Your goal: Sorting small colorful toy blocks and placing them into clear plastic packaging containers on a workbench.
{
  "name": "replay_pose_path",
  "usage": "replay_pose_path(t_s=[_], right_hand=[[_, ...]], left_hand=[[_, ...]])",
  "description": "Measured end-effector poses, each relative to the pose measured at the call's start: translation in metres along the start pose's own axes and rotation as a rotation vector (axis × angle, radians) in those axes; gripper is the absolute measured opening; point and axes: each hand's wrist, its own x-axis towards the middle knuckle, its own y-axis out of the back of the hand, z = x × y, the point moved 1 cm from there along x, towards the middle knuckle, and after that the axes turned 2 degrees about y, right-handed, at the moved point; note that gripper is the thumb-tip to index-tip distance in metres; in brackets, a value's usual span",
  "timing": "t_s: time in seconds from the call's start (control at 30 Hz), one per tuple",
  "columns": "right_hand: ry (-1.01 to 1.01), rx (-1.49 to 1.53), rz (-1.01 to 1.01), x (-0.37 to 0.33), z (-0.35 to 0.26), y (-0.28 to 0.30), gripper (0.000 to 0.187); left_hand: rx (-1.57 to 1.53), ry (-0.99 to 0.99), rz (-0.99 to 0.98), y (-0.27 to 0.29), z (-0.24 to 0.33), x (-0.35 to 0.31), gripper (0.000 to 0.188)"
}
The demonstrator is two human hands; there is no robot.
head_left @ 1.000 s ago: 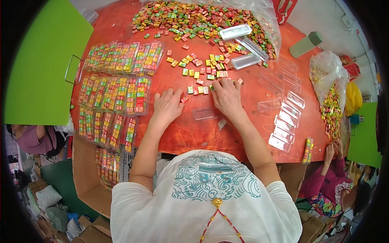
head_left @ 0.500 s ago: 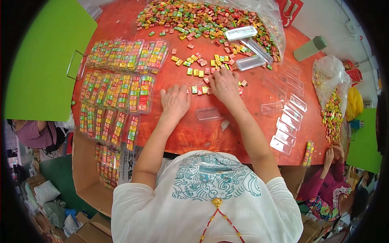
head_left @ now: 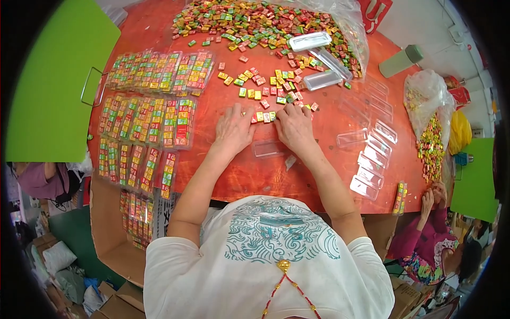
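Observation:
A short row of small wrapped candies [head_left: 264, 116], yellow and red, lies on the red table between my two hands. My left hand [head_left: 234, 129] is closed at the row's left end, its fingertips and thumb against the pieces. At the right end, my right hand [head_left: 295, 127] curls its fingers over more candies, partly hiding them. Just beyond the hands lie loose candies [head_left: 257, 95] in yellow, red and green. An empty clear plastic tray [head_left: 267, 149] rests on the table just nearer than the row.
Filled candy trays [head_left: 149, 119] stand in rows at left. A big candy heap [head_left: 255, 26] lies at the back, with clear lids [head_left: 323, 80] beside it. Empty trays [head_left: 374, 159] overlap at right, near a green bottle [head_left: 401, 63]. Another person's hands [head_left: 433, 198] work at the right edge.
My right hand has come nearer, from the loose candies to the row's right end. My left hand has moved slightly right, closer to the row. The whole view has shifted a little.

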Motion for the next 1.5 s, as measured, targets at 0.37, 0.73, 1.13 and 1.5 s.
replay_pose_path(t_s=[0.37, 0.73, 1.13, 1.5], right_hand=[[0.176, 0.042, 0.015, 0.013, 0.002, -0.012, 0.022], [0.103, 0.159, -0.044, -0.03, -0.004, 0.038, 0.019], [-0.076, 0.343, 0.025, -0.083, 0.014, 0.042, 0.028], [0.05, 0.175, 0.043, -0.063, 0.005, 0.029, 0.017]], left_hand=[[-0.047, 0.001, -0.039, -0.013, 0.001, 0.006, 0.037], [-0.193, -0.057, -0.016, 0.013, 0.044, -0.025, 0.028], [-0.069, -0.045, -0.053, 0.0, 0.06, -0.057, 0.056], [0.03, -0.226, -0.191, -0.028, 0.053, -0.07, 0.084]])
